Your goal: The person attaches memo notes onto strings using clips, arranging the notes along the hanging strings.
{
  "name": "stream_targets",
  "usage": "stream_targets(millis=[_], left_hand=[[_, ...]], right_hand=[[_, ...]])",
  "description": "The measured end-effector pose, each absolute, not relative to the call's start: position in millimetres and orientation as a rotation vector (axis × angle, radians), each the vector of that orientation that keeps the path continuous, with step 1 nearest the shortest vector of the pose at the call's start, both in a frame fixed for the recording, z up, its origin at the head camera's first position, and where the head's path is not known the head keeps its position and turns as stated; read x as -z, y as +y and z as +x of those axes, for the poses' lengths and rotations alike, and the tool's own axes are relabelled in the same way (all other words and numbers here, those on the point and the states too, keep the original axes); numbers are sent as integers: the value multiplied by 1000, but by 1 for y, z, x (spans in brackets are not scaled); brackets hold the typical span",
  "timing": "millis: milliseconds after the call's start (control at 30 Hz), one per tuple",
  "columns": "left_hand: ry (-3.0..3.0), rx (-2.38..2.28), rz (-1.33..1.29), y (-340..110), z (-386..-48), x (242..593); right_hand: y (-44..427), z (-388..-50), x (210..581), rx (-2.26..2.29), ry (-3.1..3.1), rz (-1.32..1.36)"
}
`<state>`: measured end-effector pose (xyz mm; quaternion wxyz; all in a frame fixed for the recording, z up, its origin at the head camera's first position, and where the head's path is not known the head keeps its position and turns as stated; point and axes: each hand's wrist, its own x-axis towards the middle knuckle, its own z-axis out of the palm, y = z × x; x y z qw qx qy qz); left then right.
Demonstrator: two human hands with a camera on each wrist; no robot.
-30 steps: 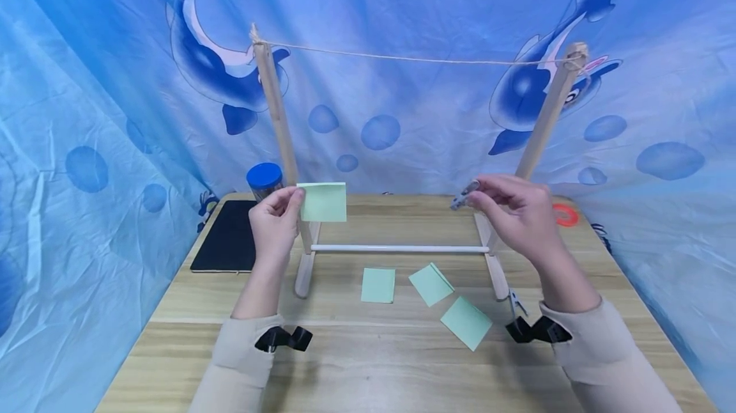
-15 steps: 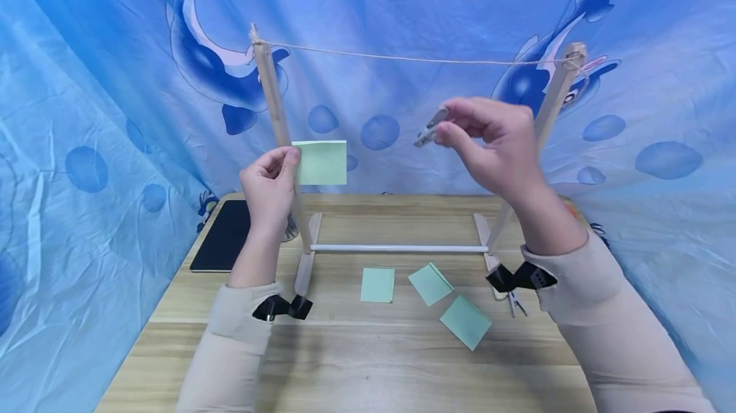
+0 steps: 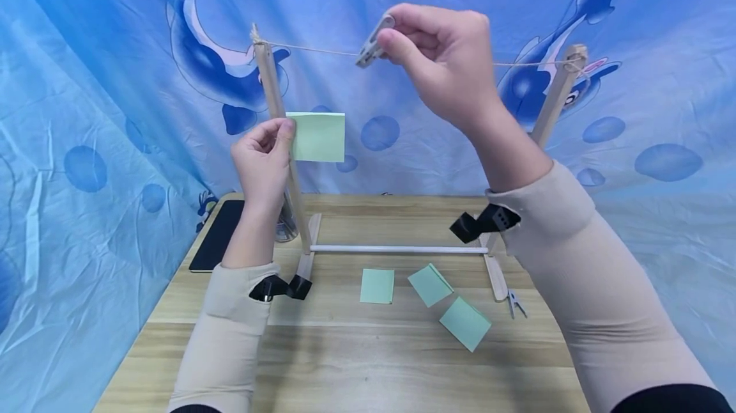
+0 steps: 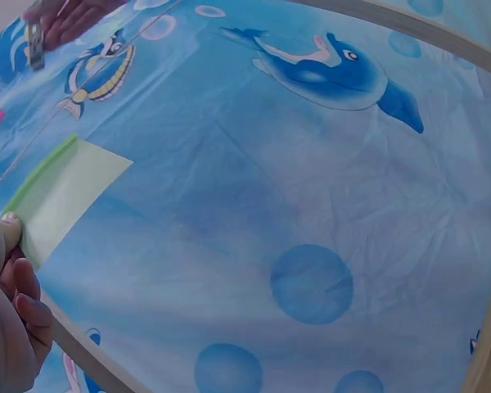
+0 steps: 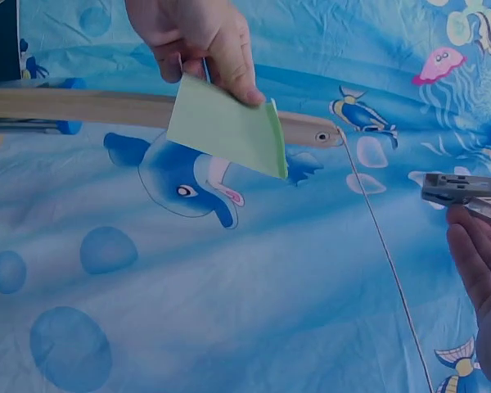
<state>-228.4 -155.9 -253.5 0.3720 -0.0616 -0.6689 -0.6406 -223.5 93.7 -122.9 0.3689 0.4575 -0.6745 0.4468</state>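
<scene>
My left hand [image 3: 261, 160] pinches the left edge of a green sticky note [image 3: 318, 138], whose top edge is folded over. It holds the note in front of the left wooden post [image 3: 270, 80], below the string [image 3: 322, 50]. Between thumb and fingers, my right hand [image 3: 448, 58] pinches a grey clothespin [image 3: 375, 41] that points down and left. In the head view the clothespin overlaps the string; the right wrist view shows the clothespin [image 5: 458, 190] apart from the string [image 5: 393, 270]. The note [image 5: 229, 127] is also apart from the string there.
Several green notes lie on the table, one a flat square [image 3: 377, 286]. A second clothespin [image 3: 515, 303] lies near the frame's right foot [image 3: 496, 277]. The white crossbar [image 3: 397, 249] joins the posts low down. A black tablet-like panel [image 3: 215, 240] and a partly hidden jar [image 3: 285, 224] are at left.
Both hands have risen. The left hand lifts the note toward the string, and the right hand carries the clothespin up and left to string height.
</scene>
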Motion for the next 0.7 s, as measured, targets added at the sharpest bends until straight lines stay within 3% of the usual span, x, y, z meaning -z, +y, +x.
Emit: stream_targets(millis=[700], left_hand=[[-1711,1589,-48,-147,-234,212]], right_hand=[[59,-249,81,-970,-2159,815]])
